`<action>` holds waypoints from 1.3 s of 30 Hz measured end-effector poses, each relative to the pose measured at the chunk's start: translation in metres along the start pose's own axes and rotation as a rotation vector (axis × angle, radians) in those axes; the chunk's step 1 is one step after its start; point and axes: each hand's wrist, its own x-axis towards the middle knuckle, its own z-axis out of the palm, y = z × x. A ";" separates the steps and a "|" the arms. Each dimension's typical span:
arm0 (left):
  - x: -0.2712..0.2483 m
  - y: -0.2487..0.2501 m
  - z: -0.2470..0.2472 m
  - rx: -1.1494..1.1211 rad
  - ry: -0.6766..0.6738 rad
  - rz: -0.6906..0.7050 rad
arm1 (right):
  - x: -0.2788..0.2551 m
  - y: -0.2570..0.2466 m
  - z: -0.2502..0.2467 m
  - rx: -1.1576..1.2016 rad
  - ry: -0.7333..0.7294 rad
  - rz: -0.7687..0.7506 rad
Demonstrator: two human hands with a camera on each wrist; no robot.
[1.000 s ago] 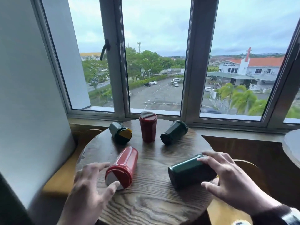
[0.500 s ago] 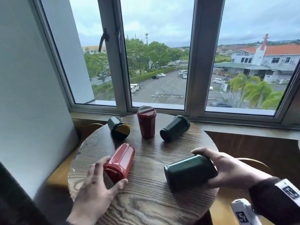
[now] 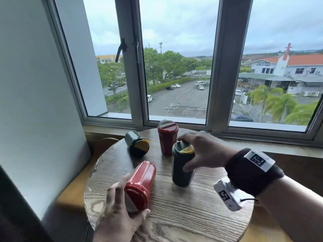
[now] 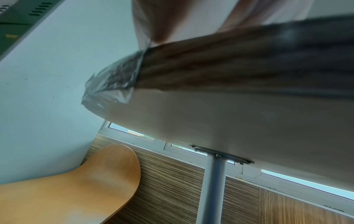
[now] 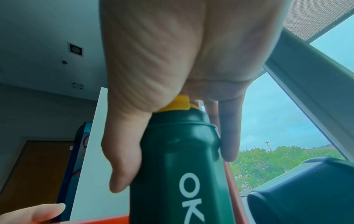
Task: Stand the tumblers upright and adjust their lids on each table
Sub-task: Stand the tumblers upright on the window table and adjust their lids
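A dark green tumbler (image 3: 182, 167) is held upright near the middle of the round wooden surface (image 3: 192, 215), its base on the wood and its yellow lid tab (image 5: 179, 103) showing under the palm. The right hand (image 3: 201, 151) is set over its top, the fingers (image 5: 227, 133) curled down one side of the body and the thumb down the other, clamped on the lid end. Just to its left, a red tumbler (image 3: 139, 184) is seen lying on its side, lid end toward the near edge; the left hand (image 3: 117, 219) is cupped round that lid end, fingers spread and curled against it, though how firm the hold is cannot be told, the left wrist view being blurred and mostly filled by the surface's rim. Behind, a second red tumbler (image 3: 167, 137) is standing upright by the window, and a green one with a yellow-and-black lid (image 3: 137, 144) is lying tipped over to its left. Part of another dark tumbler (image 5: 306, 192) on its side is shown in the right wrist view. By this count, two are judged upright and at least three are left to be stood up, with lids yet to be adjusted. A wooden chair (image 4: 76, 189) is visible below.
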 end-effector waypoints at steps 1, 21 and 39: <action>0.000 -0.002 0.001 0.003 0.010 0.009 | 0.004 -0.005 0.000 -0.008 -0.011 -0.006; 0.033 0.023 -0.039 -0.108 -0.009 0.074 | 0.001 -0.010 0.029 0.233 0.074 0.011; 0.126 0.074 -0.072 0.183 -0.276 0.134 | -0.001 -0.008 0.031 0.255 0.059 0.015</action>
